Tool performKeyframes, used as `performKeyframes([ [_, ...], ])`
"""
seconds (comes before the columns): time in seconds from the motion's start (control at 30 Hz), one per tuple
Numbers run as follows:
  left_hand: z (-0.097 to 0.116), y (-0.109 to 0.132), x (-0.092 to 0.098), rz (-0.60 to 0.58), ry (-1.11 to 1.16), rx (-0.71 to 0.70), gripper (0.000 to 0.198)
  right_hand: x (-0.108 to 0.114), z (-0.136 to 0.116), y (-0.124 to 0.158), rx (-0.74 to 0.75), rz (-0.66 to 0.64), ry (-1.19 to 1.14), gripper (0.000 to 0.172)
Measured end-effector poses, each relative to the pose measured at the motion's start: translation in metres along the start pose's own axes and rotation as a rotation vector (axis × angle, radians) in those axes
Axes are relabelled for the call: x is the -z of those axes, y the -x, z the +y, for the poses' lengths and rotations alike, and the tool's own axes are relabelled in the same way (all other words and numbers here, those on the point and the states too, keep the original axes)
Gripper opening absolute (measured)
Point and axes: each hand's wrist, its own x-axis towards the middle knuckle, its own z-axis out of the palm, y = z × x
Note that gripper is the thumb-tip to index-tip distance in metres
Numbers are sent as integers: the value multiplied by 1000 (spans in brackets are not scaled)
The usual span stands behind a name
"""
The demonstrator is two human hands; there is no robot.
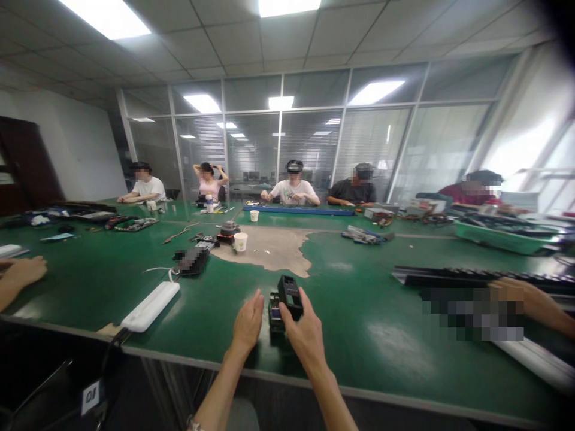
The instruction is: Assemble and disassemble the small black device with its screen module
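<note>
Fingers and thumb of my right hand (305, 330) close around a black rectangular housing (291, 296) with a small panel on its top end. Against its left side is a second black part (275, 322) with a bluish-grey patch and what look like inner components. I cannot tell whether the two pieces are joined. My left hand (248, 323) is just left of them, fingers stretched out, with a narrow gap to the parts and nothing visible in it. Both pieces are above or on the green table (350, 341) near its front edge.
A white power strip (150, 306) lies to the left, and a paper cup (241, 242) stands ahead. Pliers-like tools (366, 234) and a green basket (503, 236) are at the right. Other people's hands (22, 272) are at both sides; several people sit opposite.
</note>
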Motion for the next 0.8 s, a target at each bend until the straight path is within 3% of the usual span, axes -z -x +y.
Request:
performKeyframes([
  [0.27, -1, 0, -1, 5, -2, -7, 59, 7, 53, 6, -27, 6, 159, 68],
  [0.8, -2, 0, -4, 34, -23, -8, 62, -4, 72, 15, 97, 109, 247, 71],
])
